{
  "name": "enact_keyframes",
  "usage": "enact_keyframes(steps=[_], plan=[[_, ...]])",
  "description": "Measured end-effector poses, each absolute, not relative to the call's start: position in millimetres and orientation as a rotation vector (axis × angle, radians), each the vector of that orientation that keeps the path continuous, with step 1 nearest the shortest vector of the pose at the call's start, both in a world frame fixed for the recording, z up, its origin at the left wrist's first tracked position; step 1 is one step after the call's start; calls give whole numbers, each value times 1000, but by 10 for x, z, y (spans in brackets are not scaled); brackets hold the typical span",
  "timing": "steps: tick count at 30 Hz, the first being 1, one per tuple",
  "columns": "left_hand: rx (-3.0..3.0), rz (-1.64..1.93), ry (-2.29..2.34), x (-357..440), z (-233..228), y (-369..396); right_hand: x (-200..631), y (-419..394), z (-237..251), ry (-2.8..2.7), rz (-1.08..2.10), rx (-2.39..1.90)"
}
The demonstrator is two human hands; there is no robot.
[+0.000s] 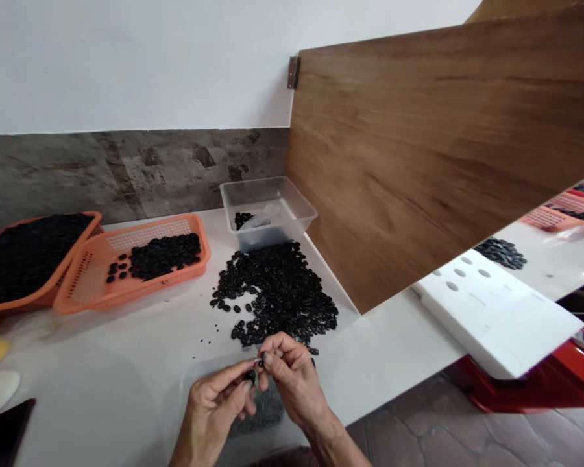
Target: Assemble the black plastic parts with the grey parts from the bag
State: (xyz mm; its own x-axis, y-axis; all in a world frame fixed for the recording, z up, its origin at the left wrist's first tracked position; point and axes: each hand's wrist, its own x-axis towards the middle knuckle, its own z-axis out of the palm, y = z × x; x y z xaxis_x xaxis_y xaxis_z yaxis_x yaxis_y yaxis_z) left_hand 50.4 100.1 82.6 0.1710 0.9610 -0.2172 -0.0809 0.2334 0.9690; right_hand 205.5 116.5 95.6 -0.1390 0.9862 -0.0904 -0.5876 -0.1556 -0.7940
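Both hands meet at lower centre: my left hand (219,405) pinches a small black piece (250,375), my right hand (292,376) pinches a tiny part against it. I judge a slip could drop it into the black pile (277,292) just above, lost among lookalikes.

You are at a small hand-assembly or sorting bench, a cottage-workshop sort of place rather than a kitchen. A white worktop (126,363) runs along a stone-patterned backsplash (126,172) and a wooden partition (442,162). On it lie a loose heap of small black parts (277,292), two orange mesh baskets (78,285) holding more of them, and a clear plastic tub (267,211). Beyond the partition you see another white surface with a similar orange basket (545,217) and black pile.
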Motion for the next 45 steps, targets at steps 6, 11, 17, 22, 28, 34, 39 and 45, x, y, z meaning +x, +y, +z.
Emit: enact_keyframes(steps=[6,11,17,22,28,34,39,45], plan=[[667,1053,966,493,903,1034,2079,1125,955,-820,1553,-846],[705,1093,998,469,882,1010,2070,1088,998,-936,1520,-871],[748,1123,1062,481,850,983,2058,1088,1009,-965,1505,-903],[766,1124,1105,493,875,993,2046,1095,1000,-960,1516,-887],[772,1182,1171,591,961,983,2037,1087,1005,-977,1514,-881],[792,1300,1269,733,1080,933,2032,1108,1013,-960,1531,-877],[939,1215,1222,637,1015,969,2027,1099,1004,-960,1563,-870],[1082,1115,1167,508,885,1002,2026,1082,1013,-961,1573,-864]])
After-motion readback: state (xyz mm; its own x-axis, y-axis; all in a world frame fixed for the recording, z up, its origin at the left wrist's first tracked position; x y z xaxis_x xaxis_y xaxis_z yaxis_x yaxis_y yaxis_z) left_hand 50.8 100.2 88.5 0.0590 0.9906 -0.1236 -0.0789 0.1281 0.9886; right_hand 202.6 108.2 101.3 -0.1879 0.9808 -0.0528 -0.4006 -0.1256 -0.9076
